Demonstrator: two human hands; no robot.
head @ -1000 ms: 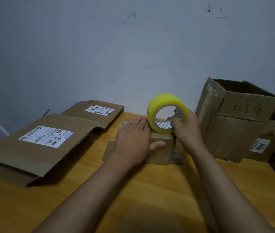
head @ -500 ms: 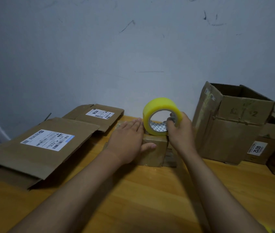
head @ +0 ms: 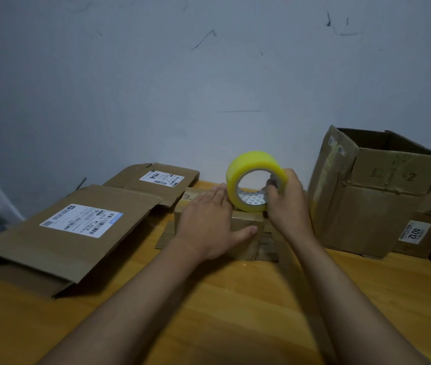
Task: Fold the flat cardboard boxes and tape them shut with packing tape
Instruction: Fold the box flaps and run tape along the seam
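Scuffed grey-white wall [head: 209, 88] behind a dimly lit wooden table [head: 235, 312].

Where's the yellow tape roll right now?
In the head view the yellow tape roll stands on edge just right of centre, on the small cardboard box, gripped by the right hand, with the left hand pressing the box beside it.

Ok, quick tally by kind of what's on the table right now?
Flat cardboard boxes: 2
Small box under the left hand: 1
Open upright boxes: at least 1; others cut off at the frame edge
Tape roll in the right hand: 1
Total: 5
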